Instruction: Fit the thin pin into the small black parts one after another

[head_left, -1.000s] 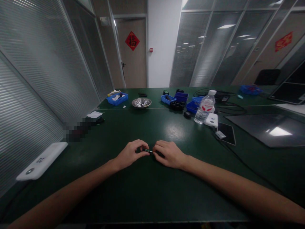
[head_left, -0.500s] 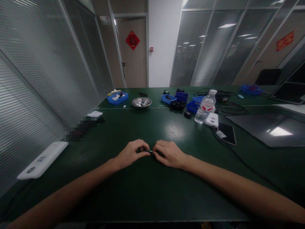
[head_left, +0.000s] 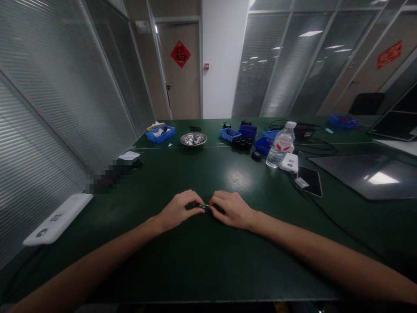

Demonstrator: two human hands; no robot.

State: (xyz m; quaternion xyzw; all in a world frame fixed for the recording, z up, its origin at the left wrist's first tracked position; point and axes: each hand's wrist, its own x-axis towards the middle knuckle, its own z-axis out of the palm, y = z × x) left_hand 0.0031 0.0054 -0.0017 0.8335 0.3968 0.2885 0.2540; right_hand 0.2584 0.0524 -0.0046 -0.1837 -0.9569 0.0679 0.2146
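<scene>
Just above the dark green table [head_left: 208,261], my two hands meet near the middle of the view. My left hand [head_left: 180,210] is closed in a pinch, thumb against fingers, on a small, thin dark piece [head_left: 202,207]. A short silvery bit shows at its right end, in the narrow gap between the hands. My right hand [head_left: 232,210] is curled closed at that silvery end, palm down. What its fingertips hold, if anything, is hidden; the parts are too small to name.
A metal dish [head_left: 193,139] and a blue basket [head_left: 160,134] stand at the back. Right of centre are a water bottle [head_left: 281,145], a white power bank [head_left: 289,162], a phone [head_left: 310,181] and cables. Another white device [head_left: 58,219] lies at the left.
The hands keep nearly the same pose around the small piece, with only slight finger movement. The whole view has shifted very slightly.
</scene>
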